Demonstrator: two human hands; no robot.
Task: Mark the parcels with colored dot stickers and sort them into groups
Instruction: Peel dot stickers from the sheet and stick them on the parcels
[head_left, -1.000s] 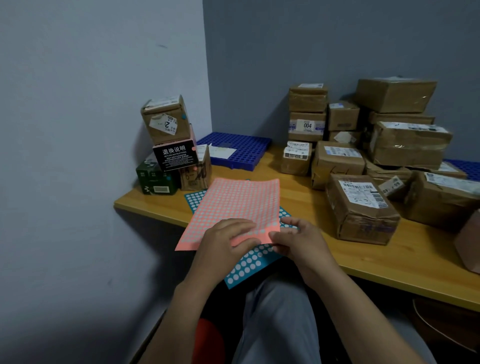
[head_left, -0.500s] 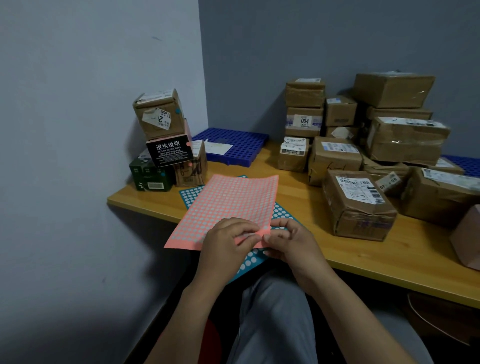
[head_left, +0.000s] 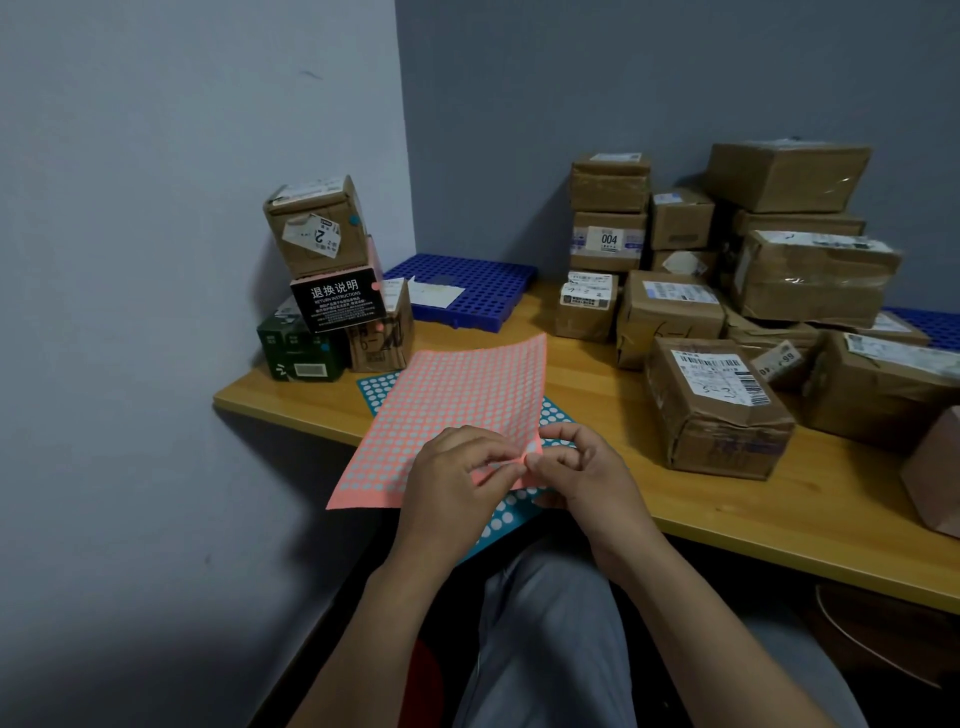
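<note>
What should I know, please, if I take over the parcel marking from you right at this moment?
The left hand pinches the near right corner of the pink sticker sheet, held over the table edge.
The right hand pinches the same corner, apparently peeling a dot; whether one is free cannot be told.
The blue sticker sheet lies on the table under the pink one.
Done: in the left stack, the top box bears a teal dot and the black box a pink one.
Left: the brown parcels on the right show no dots; the nearest parcel is probably next.
</note>
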